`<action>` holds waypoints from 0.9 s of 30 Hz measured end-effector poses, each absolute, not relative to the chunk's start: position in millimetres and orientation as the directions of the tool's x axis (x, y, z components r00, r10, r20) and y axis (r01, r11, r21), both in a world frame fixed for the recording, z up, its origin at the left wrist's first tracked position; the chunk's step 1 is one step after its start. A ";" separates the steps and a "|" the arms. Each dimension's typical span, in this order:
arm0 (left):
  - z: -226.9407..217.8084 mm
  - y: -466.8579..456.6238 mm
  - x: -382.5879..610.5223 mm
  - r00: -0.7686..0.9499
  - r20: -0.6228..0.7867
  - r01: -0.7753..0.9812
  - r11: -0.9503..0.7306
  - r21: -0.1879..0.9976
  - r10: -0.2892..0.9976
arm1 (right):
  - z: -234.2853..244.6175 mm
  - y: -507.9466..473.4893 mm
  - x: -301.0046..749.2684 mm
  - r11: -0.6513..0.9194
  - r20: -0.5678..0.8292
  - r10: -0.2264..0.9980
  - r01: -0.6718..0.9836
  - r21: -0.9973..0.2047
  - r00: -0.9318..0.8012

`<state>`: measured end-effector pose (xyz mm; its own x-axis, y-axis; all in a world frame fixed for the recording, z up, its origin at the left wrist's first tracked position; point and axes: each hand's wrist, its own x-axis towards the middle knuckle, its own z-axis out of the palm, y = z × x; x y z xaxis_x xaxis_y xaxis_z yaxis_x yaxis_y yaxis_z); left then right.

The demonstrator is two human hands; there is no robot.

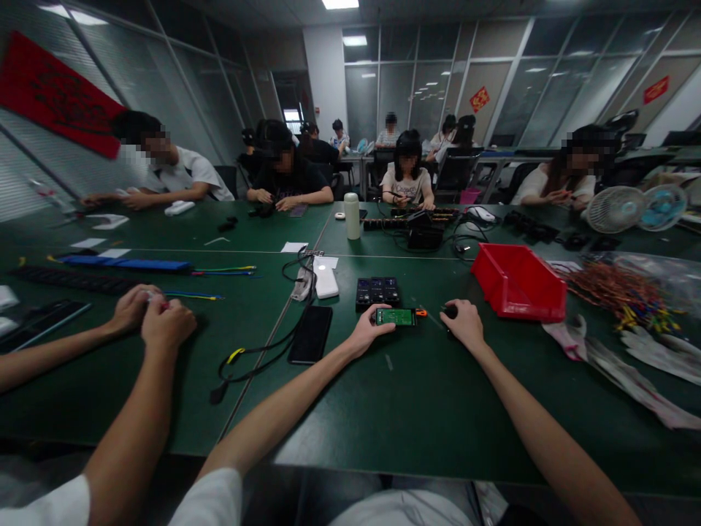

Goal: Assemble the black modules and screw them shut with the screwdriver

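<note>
My left hand (374, 329) has the board (396, 316) by one end, so it could tip; right hand (465, 323) grips some black thing (450, 311).

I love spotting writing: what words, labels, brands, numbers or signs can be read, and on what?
None reads for certain; all are too small or blurred:
Large red rectangular banner, upper left: dark characters.
Red diamond-shaped sign, right of centre: gold characters.
Red rectangular sign, far right: characters.
Pale T-shirt, middle distance: dark lettering.
Black T-shirt: faint lettering.
Flat green-faced rectangular module, left hand: white marks.
Black blocks beyond it: pale marks.
</note>
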<state>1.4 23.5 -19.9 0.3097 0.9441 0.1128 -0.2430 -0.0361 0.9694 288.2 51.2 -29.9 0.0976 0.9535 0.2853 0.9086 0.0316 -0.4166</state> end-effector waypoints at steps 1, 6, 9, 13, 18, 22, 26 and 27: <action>-20.1 23.5 1.2 0.311 0.111 -0.242 -0.034 0.970 0.944 | -30.6 51.0 287.7 0.045 0.292 0.952 0.904 -0.426 0.090; -19.0 22.6 0.9 0.314 0.106 -0.245 -0.027 0.969 0.944 | -32.3 50.5 286.1 0.122 0.336 0.941 0.877 -0.465 0.047; -18.2 22.2 1.3 0.313 0.107 -0.241 -0.030 0.970 0.944 | -31.3 49.9 284.7 0.137 0.352 0.935 0.873 -0.468 0.042; -18.9 22.7 1.8 0.298 0.112 -0.220 -0.046 0.974 0.948 | -25.8 45.7 280.3 0.128 0.356 0.933 0.886 -0.445 0.043; -19.6 23.0 1.0 0.311 0.120 -0.211 -0.055 0.976 0.943 | -15.6 39.4 273.7 0.129 0.353 0.935 0.901 -0.415 0.029; -18.8 22.4 0.9 0.311 0.113 -0.213 -0.047 0.976 0.944 | -8.9 37.5 272.3 0.085 0.293 0.955 0.897 -0.433 0.050; -17.8 22.1 1.5 0.309 0.105 -0.212 -0.039 0.977 0.945 | -5.1 37.1 273.8 0.046 0.226 0.972 0.899 -0.436 0.060; -17.6 22.0 1.6 0.308 0.104 -0.209 -0.039 0.977 0.946 | -4.6 37.1 274.6 0.041 0.215 0.975 0.899 -0.436 0.060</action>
